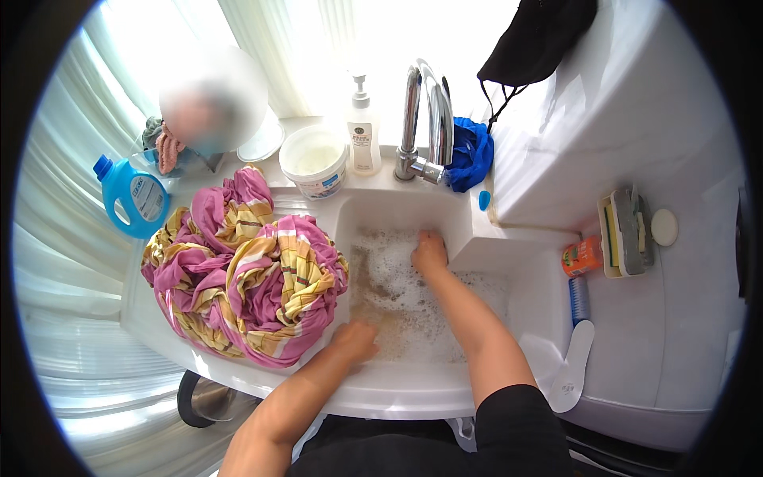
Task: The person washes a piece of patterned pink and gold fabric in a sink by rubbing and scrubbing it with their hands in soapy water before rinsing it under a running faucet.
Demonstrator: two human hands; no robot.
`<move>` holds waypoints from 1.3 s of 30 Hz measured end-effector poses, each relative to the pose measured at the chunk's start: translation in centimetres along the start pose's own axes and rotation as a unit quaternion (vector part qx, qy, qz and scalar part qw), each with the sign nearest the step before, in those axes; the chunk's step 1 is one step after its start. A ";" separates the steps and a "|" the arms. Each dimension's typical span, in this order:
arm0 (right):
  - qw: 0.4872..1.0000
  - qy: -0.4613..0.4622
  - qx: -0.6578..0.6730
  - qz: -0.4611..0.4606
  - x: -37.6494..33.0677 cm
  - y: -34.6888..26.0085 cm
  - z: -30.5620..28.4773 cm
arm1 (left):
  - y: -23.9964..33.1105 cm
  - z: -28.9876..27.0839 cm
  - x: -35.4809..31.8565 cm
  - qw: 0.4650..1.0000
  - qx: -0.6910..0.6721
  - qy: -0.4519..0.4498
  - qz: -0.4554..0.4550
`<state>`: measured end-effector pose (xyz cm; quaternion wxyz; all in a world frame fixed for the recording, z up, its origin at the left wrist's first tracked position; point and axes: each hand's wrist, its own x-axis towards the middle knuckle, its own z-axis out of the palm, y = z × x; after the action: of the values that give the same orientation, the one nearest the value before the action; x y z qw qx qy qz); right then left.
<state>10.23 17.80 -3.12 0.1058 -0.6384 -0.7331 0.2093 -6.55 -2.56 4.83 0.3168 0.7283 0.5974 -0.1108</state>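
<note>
While the right hand dips into sudsy, brownish water near the far wall of the white sink, the left hand works lower down at its left side; from where I stand, I can't tell whether either is gripping or open. Left of the basin, a heaped pink-and-yellow cloth lies near a white tub and a pump bottle.
</note>
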 end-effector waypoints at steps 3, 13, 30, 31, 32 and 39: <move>0.989 -0.049 0.043 0.134 -3.9 -1.9 0.3 | 0.0 0.7 -0.3 0.999 -0.030 0.043 0.014; 0.738 -0.190 0.024 -0.647 -13.2 -2.6 7.6 | 0.5 -0.4 -0.2 0.941 -0.090 0.324 0.032; 0.973 -0.131 0.106 -0.159 -11.6 0.9 5.5 | 0.7 -0.1 0.8 0.956 -0.103 0.275 0.006; 0.946 -0.178 0.110 -0.247 -12.9 1.1 5.5 | 0.8 -0.1 0.8 0.956 -0.109 0.272 0.007; 0.929 -0.260 0.083 -0.251 -13.3 1.8 4.8 | 0.9 -0.2 0.8 0.956 -0.114 0.270 0.009; 0.995 0.054 0.000 -0.085 -9.9 9.7 -6.6 | 0.6 0.0 0.6 0.960 -0.125 0.251 0.007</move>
<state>23.23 10.17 -0.43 0.1627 -0.5838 -0.7781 0.1648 -5.79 -2.09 4.69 0.2461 0.6916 0.6616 0.1530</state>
